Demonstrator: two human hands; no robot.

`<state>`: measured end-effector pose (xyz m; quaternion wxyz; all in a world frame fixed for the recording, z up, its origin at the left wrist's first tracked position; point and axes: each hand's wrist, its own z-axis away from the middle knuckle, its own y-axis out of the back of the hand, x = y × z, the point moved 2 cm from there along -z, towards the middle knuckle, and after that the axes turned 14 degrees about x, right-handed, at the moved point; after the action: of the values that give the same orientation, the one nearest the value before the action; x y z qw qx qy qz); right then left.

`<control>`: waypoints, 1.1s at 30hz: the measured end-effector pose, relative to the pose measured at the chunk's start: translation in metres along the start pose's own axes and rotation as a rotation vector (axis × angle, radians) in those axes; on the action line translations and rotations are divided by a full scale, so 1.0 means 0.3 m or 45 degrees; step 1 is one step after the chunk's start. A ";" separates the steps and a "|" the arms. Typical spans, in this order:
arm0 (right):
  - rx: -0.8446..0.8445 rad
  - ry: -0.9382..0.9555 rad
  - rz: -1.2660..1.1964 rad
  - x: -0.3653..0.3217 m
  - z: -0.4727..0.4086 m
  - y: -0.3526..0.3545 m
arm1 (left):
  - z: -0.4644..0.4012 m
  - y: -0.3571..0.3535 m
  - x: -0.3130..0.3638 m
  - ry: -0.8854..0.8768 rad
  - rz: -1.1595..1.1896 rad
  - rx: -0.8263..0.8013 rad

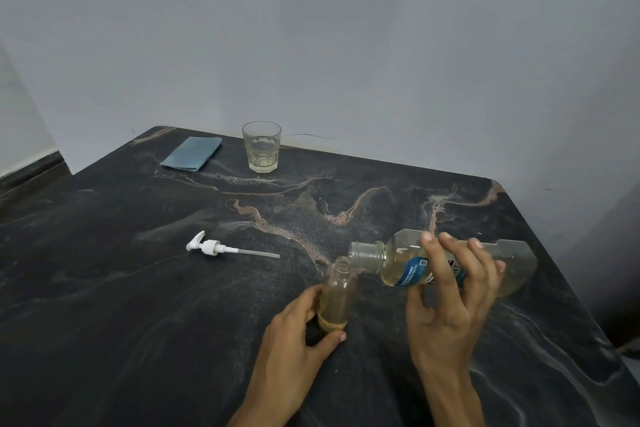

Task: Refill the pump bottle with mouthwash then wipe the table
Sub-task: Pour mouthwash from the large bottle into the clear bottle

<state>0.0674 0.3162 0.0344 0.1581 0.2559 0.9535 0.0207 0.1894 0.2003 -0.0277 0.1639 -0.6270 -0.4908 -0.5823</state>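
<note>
**Mouthwash bottle tipped over the open pump bottle**

The small clear pump bottle (335, 298) stands on the dark marbled table (138, 305), near its front edge, with its neck open and a shallow layer of pale yellowish liquid at the bottom. The left hand (298, 336) steadies it low down: the thumb curls around the near side of the base and the fingers wrap behind, closed on the bottle.

The right hand (450, 298) holds the larger mouthwash bottle (440, 265) tipped almost on its side, fingers spread over the blue label and thumb underneath, clamped around the body. Its uncapped mouth sits just above and touching or nearly touching the rim of the pump bottle; the pale liquid inside lies pooled along the lower side. Whether a stream is actually passing between the two openings is hard to make out.

The white pump head (221, 248) with its long dip tube lies flat on the table to the left, well apart from both bottles. Toward the far edge, by the wall, a glass tumbler (261, 146) holds a little yellowish liquid, and a folded blue cloth (191, 158) lies to its left.
</note>
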 end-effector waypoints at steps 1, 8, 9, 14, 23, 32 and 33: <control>0.002 0.001 0.001 -0.001 -0.001 0.000 | 0.001 0.001 0.001 -0.005 0.004 0.002; 0.000 0.005 0.004 -0.002 -0.001 0.001 | 0.000 0.000 0.000 -0.009 -0.003 0.008; -0.003 0.005 0.003 -0.001 -0.001 0.001 | 0.000 0.000 -0.001 -0.010 -0.002 0.006; 0.000 0.009 0.000 0.001 0.001 -0.001 | 0.000 -0.001 -0.001 -0.006 -0.004 0.001; 0.013 0.010 0.004 0.005 0.003 -0.004 | -0.001 -0.001 0.002 0.005 -0.007 -0.006; 0.021 0.009 -0.005 0.007 0.007 -0.002 | 0.001 0.002 0.006 0.004 -0.001 -0.005; 0.020 0.009 -0.002 0.006 0.006 -0.001 | 0.001 0.002 0.006 0.005 -0.002 -0.004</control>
<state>0.0663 0.3166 0.0321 0.1527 0.2563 0.9543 0.0142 0.1897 0.2011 -0.0259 0.1633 -0.6258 -0.4900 -0.5845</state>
